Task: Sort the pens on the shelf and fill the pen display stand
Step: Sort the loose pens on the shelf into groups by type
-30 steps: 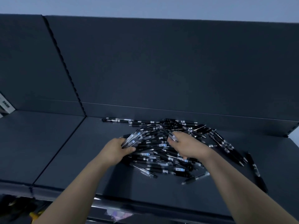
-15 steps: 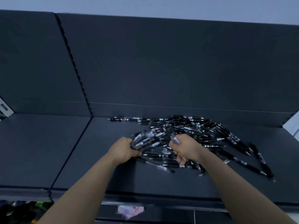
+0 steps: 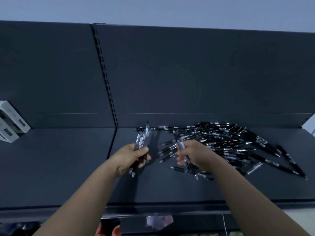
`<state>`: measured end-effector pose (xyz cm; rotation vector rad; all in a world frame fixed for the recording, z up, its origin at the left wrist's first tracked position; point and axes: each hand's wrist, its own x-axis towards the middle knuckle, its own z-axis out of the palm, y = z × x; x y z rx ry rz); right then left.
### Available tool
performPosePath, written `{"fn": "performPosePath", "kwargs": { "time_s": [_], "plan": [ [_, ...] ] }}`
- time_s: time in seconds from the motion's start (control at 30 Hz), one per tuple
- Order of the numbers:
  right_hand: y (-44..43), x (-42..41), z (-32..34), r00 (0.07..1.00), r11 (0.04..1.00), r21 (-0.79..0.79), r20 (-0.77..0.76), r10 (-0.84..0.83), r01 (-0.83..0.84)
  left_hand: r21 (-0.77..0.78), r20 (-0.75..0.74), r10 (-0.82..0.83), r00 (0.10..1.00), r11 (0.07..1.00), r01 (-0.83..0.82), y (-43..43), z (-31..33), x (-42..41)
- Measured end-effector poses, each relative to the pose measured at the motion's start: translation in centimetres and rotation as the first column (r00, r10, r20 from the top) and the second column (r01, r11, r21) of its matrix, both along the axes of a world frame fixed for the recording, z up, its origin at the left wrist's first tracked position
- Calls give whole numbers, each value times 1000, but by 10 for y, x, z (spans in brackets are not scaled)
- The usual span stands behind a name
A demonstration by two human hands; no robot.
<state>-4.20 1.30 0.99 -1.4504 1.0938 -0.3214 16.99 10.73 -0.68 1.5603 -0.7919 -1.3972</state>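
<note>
Head view: two hands over pens on a dark shelf [image 3: 68,167].
The left hand [image 3: 129,159] grips a bundle [image 3: 142,138] of about four pens; the right hand [image 3: 192,155] pinches at least one pen [image 3: 180,143] beside the uncountable loose pile [image 3: 221,142]. Two white boxes [image 3: 10,123] sit far left.

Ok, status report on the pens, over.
Left hand grips a bundle of clear pens. Right hand holds one pen. Loose pile lies on shelf. Display stand not in view.
</note>
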Motion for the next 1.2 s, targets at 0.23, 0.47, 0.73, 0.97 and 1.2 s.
{"fn": "performPosePath", "kwargs": {
  "time_s": [0.23, 0.47, 0.73, 0.97, 1.2],
  "plan": [
    [8, 74, -11, 961, 966, 247, 239, -140, 80, -18, 4, 191, 982, 981, -191, 19, -7, 33],
    [21, 159, -28, 955, 935, 354, 263, -136, 35, -40, 84, 368, 926, 930, -366, 47, -22, 92],
    [57, 277, -33, 972, 919, 393, 225, -73, -22, -49, 171, 475, 863, 879, -474, 84, -30, 201],
    [92, 373, -38, 981, 922, 382, 151, -125, 59, -6, 267, 409, 872, 906, -423, 105, -39, 297],
    [101, 431, -46, 988, 926, 365, 77, -137, 100, -18, 355, 461, 813, 873, -487, 106, -42, 343]
  ]
}}
